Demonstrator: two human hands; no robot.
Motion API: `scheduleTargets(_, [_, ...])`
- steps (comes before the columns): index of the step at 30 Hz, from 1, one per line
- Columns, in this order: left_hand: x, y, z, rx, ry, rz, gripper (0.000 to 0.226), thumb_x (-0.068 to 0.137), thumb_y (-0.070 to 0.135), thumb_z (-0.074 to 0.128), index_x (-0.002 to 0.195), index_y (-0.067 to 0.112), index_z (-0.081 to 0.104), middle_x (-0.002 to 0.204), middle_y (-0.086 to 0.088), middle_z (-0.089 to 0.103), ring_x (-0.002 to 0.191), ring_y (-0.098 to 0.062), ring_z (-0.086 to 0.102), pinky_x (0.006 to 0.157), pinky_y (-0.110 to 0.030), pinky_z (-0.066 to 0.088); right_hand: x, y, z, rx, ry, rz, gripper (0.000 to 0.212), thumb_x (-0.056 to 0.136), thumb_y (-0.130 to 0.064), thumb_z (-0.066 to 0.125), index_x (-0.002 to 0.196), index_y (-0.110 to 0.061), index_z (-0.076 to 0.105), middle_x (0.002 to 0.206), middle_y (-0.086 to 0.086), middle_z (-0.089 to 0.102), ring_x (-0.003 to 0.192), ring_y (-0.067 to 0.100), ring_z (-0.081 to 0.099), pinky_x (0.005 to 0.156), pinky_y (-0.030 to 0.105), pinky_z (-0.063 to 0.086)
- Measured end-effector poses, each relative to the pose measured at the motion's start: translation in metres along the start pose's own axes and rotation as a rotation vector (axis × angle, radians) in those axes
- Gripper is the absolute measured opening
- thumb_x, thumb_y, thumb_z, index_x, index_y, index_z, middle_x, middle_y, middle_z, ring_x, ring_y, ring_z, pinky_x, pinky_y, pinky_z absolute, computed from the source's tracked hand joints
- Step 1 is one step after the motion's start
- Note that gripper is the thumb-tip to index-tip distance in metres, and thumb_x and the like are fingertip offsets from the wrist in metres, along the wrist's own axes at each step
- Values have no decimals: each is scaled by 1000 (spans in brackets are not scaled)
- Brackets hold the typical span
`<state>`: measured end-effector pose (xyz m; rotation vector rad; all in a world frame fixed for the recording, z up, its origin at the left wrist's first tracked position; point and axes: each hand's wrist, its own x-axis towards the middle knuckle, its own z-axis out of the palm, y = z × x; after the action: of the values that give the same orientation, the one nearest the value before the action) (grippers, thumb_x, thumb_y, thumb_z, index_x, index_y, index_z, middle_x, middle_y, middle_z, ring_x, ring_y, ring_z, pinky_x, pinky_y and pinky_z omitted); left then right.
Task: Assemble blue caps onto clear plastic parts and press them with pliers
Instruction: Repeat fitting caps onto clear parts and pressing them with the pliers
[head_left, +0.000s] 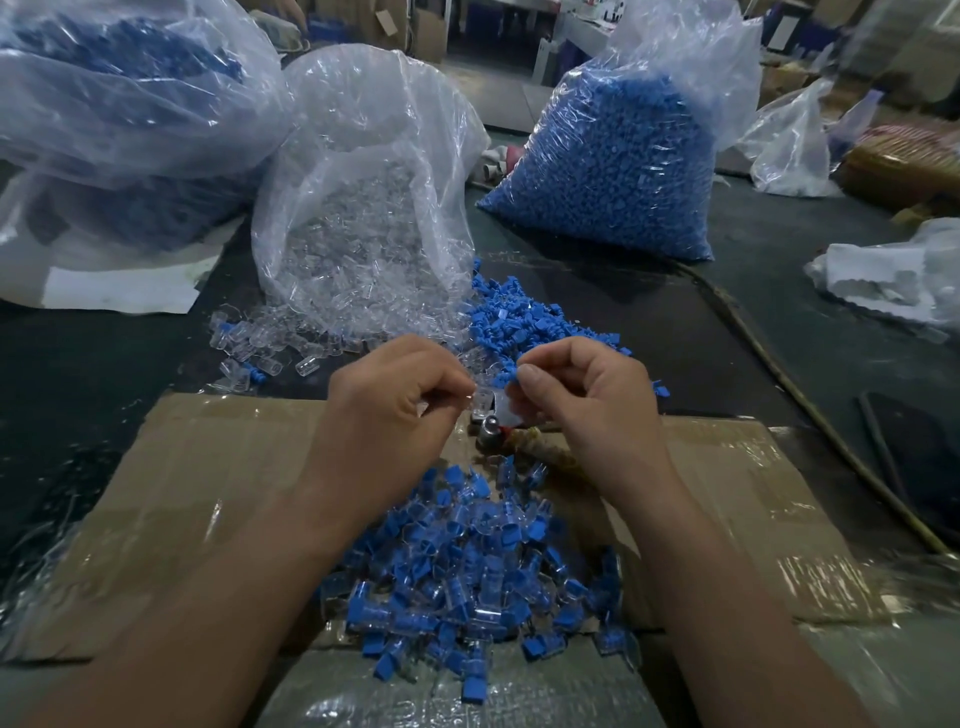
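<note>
I hold both hands over the far edge of the cardboard (208, 493). My left hand (395, 400) is curled, thumb and forefinger pinching a clear part (483, 402). My right hand (576, 395) pinches a blue cap (511, 375) just beside it. My fingers hide the joint, so I cannot tell whether the two touch.

I judge this to be the fitting step, with the cap meeting the part and not yet seated. The pliers (491, 434) lie on the cardboard right under my hands, with neither hand on them. On the near half of the cardboard sits the pile (467, 571) of capped pieces. Just past the cardboard's far edge, loose clear parts (270, 343) and loose caps (524, 317) are spilled on the counter (104, 364). The two supply bags (358, 218) (613, 166) stand farther beyond them.

Next, I think, the cap must be lined up square with the part's open end and pushed home by fingertip. The left hand then has to keep the pair steady while the right lets go, drops to the pliers and squeezes, firmly enough to lock the cap yet without cracking the clear plastic.
</note>
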<state>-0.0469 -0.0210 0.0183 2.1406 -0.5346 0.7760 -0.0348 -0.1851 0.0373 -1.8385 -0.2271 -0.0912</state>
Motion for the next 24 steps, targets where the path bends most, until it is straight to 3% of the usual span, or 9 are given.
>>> scheduleTargets(3, [0, 1, 0, 29, 25, 54, 3, 71, -2, 70, 69, 1, 69, 75, -6, 66, 74, -7, 57, 69, -16, 49, -4, -5, 4, 22, -33, -21, 20, 83, -4, 63, 74, -22, 61, 67, -2, 68, 65, 12, 67, 62, 21, 54])
scheduleTargets(11, [-1, 6, 0, 88, 16, 201, 17, 79, 5, 58, 68, -4, 67, 75, -14, 66, 71, -13, 56, 61, -26, 48, -8, -9, 5, 101, -60, -22, 18, 82, 0, 64, 71, -15, 61, 55, -4, 63, 51, 7, 60, 51, 15, 46])
scheduleTargets(17, [-1, 3, 0, 134, 22, 271, 17, 80, 1, 59, 67, -6, 67, 74, -16, 66, 62, -25, 63, 57, -33, 49, -9, -8, 8, 69, -79, 0, 17, 82, -3, 64, 71, -17, 61, 58, -7, 62, 53, 3, 58, 52, 13, 46])
scheduleTargets(21, [-1, 3, 0, 162, 18, 314, 16, 79, -2, 60, 66, -6, 67, 73, -17, 65, 59, -25, 62, 54, -35, 51, -9, -7, 9, 112, -106, 70, 13, 85, -9, 61, 74, -16, 58, 76, 6, 67, 66, 13, 66, 61, 22, 54])
scheduleTargets(24, [0, 4, 0, 177, 18, 329, 17, 80, -2, 59, 65, -7, 66, 72, -17, 64, 58, -25, 61, 54, -33, 50, -10, -7, 11, 268, -177, 173, 15, 88, -7, 56, 76, -12, 51, 68, 4, 66, 65, 19, 68, 61, 32, 58])
